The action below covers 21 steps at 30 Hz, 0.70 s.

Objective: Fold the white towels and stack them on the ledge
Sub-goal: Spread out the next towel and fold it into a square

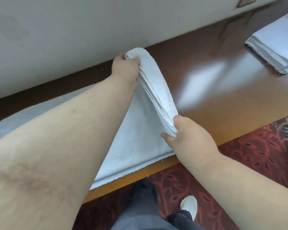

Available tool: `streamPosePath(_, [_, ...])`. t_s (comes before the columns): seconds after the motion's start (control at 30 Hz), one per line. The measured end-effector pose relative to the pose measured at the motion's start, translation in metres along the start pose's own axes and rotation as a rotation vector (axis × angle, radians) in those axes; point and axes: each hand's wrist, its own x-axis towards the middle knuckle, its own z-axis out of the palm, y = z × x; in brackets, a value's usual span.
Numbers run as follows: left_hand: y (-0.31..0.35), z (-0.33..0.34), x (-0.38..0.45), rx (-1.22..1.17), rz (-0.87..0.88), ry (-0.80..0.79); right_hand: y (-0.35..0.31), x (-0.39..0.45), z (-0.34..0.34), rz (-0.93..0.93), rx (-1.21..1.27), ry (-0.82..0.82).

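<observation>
Glossy brown wood forms the ledge (198,77), running along a pale wall (73,30) above red patterned carpet (256,151). Both hands are closed tight on one white towel (136,135): the left hand (125,70) pinches the far end of its lifted, layered fold, the right hand (186,131) pinches the near end. Between the two hands the fold stretches taut, while the rest of the towel lies flat on the ledge under the left forearm. One stack of folded towels (276,47) sits well apart at the far right
</observation>
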Motion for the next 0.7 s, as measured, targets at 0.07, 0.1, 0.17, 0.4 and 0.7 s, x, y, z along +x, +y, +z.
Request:
streamPosePath(0.07, [0.001, -0.026, -0.013, -0.059, -0.013, 0.044, -0.012, -0.010, 0.003, -0.053, 0.006, -0.027])
streamPosePath(0.1, [0.003, -0.040, -0.020, -0.081, -0.010, 0.071, -0.017, -0.015, 0.005, -0.086, -0.020, -0.052])
streamPosePath(0.17, [0.006, -0.067, -0.035, -0.098, 0.031, 0.119, -0.030, -0.025, 0.008, -0.155, -0.086, -0.100])
streamPosePath(0.4, [0.017, -0.164, -0.093, -0.151, -0.017, 0.308, -0.091, -0.074, 0.010, -0.318, -0.035, -0.177])
streamPosePath(0.7, [0.037, -0.309, -0.086, 0.099, 0.116, 0.325, -0.209, -0.108, 0.056, -0.510, 0.156, -0.371])
